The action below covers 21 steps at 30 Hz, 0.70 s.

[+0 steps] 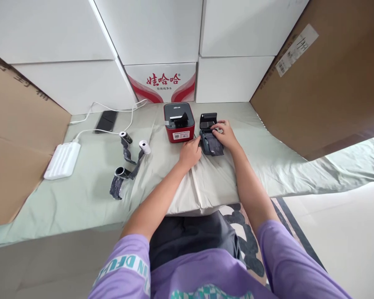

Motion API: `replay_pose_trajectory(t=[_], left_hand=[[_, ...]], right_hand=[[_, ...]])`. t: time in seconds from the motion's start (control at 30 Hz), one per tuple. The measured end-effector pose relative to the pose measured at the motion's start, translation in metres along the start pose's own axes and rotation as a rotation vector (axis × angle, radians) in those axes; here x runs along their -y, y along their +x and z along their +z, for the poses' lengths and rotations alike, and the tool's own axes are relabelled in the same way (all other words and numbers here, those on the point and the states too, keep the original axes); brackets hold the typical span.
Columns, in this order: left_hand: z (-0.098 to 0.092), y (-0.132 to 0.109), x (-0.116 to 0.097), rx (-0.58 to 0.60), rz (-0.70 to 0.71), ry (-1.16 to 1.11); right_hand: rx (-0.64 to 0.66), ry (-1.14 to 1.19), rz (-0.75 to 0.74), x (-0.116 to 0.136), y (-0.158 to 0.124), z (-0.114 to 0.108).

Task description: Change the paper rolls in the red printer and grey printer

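A small dark portable printer (pixel 207 141) lies on the cloth with its lid (pixel 208 119) raised. Dark, film-like paper (pixel 216 146) spreads out of its open bay over the front edge. My left hand (pixel 190 153) grips the printer's left side, its fingers partly curled out of view. Over the right of the bay, my right hand (pixel 226 133) has its thumb and fingertips drawn together just below the lid; what lies between them is too small to make out. Touching distance from my left hand stands a red box-shaped device with a black top (pixel 179 122).
Partly unwound paper rolls, one white (pixel 145 146) and two dark (pixel 122 172), lie to the left. Beyond them are a black phone (pixel 106 121) and a white power bank (pixel 62 161) with a white cable. Cardboard (pixel 324 83) flanks both sides; white boxes (pixel 162 31) line the back.
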<state>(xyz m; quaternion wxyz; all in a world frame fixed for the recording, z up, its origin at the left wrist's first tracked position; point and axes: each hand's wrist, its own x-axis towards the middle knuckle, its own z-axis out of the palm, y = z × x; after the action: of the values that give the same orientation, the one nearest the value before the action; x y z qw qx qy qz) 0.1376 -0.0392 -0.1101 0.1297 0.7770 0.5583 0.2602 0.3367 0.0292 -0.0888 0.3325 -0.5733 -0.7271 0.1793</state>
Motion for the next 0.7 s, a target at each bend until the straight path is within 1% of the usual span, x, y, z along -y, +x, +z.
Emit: replay_pose_trajectory(t=[0.07,0.17,0.23,0.3,0.37,0.43,0.47,0.57,0.63,0.7], left_hand=[[0.0,0.0,0.0,0.0,-0.007,-0.001],[0.0,0.0,0.0,0.01,-0.01,0.001],[0.0,0.0,0.0,0.017,-0.013,0.005],[-0.001,0.001,0.0,0.023,-0.026,0.004],[-0.001,0.001,-0.001,0.027,-0.044,0.001],[-0.002,0.001,-0.002,0.031,-0.052,-0.002],[-0.003,0.001,-0.002,0.033,-0.053,-0.003],[-0.002,0.002,-0.002,0.032,-0.041,-0.009],[-0.001,0.004,-0.002,0.018,-0.033,-0.012],[0.001,0.005,-0.001,0.009,-0.042,-0.012]], right_hand=[[0.09,-0.152,0.003,0.005,0.001,-0.005],[0.31,-0.34,0.074,0.017,0.01,-0.014],[0.446,-0.424,0.13,0.027,0.019,-0.021],[0.535,-0.469,0.156,0.036,0.028,-0.028],[0.569,-0.467,0.134,0.042,0.034,-0.037],[0.537,-0.418,0.072,0.045,0.033,-0.047],[0.5,-0.389,0.048,0.046,0.031,-0.052],[0.319,-0.314,0.023,0.057,0.018,-0.068],[0.195,-0.211,0.005,0.074,0.008,-0.073],[0.152,-0.078,-0.086,0.1,0.002,-0.067]])
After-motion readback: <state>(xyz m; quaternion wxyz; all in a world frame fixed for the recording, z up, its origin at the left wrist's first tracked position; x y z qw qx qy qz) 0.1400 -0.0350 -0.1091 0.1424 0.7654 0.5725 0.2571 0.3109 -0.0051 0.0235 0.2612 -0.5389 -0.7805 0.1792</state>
